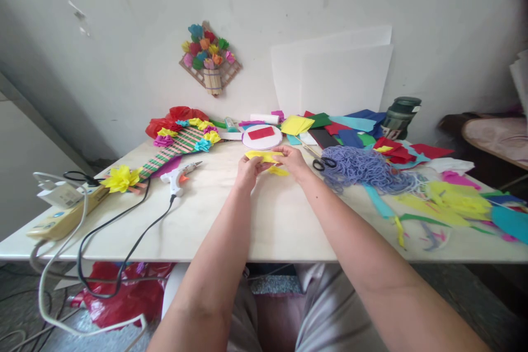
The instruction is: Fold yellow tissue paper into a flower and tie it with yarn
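Observation:
Between my two hands, just above the table, is a strip of yellow crepe paper [264,155]. My left hand [248,169] pinches its left end, and my right hand [292,159] grips the right end. Below them a second small yellow paper piece [279,171] lies on the table. Just beyond my hands is a white oval disc [248,143] with a red paper rectangle [261,133] on it. Black-handled scissors [324,163] rest right of my right hand, against a heap of blue-purple yarn [363,168].
A white glue gun [178,179] lies on the left, its black cord running over the table edge. Behind it is a striped fan-like piece [175,148] with paper flowers. A power strip [68,214] sits at the left edge. Colored paper scraps [457,201] and a dark bottle [401,117] are on the right.

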Demonstrator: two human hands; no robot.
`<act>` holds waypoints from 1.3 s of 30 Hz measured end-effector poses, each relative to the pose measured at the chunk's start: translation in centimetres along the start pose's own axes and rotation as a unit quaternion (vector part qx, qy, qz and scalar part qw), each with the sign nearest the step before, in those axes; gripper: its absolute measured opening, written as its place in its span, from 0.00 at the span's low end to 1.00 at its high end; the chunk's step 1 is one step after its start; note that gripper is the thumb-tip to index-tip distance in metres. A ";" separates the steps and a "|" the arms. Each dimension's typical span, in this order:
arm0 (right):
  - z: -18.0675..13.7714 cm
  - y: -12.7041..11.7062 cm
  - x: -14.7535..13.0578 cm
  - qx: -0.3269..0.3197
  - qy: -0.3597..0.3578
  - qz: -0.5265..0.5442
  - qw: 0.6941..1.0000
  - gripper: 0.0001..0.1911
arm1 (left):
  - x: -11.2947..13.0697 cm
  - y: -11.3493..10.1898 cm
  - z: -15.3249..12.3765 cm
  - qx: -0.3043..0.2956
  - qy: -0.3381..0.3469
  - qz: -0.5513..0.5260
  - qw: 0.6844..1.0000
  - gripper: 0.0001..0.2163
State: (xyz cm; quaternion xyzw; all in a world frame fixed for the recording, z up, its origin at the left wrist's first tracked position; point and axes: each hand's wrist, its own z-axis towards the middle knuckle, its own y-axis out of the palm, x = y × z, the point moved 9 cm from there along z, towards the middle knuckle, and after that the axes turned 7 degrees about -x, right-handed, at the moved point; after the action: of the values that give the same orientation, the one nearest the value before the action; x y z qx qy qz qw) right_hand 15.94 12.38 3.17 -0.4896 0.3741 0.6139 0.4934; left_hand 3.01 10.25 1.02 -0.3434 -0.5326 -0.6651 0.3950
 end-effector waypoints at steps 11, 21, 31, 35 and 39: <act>-0.3 0.0 0.7 -0.050 0.051 0.060 0.996 0.12 | 0.2 0.2 0.1 -0.008 0.007 -0.005 1.000 0.11; -0.5 0.6 -0.1 -0.080 0.014 0.081 0.993 0.13 | -0.3 0.1 0.3 -0.029 -0.018 -0.038 0.999 0.11; -0.4 0.8 0.4 -0.086 0.036 0.124 0.988 0.13 | -0.4 0.4 0.2 -0.048 -0.025 -0.077 0.996 0.10; -0.3 0.7 0.3 -0.076 0.028 0.118 0.990 0.11 | 0.0 1.2 -0.2 -0.080 -0.018 -0.080 0.993 0.10; -0.3 0.9 0.1 -0.084 0.020 0.111 0.990 0.12 | 0.3 1.7 -0.4 -0.090 -0.009 -0.077 0.993 0.12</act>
State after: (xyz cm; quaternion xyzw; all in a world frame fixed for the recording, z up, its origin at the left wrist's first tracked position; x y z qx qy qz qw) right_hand 15.18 11.88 2.97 -0.4972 0.3832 0.6840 0.3717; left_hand 4.36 9.62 1.95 -0.3411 -0.4987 -0.7361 0.3052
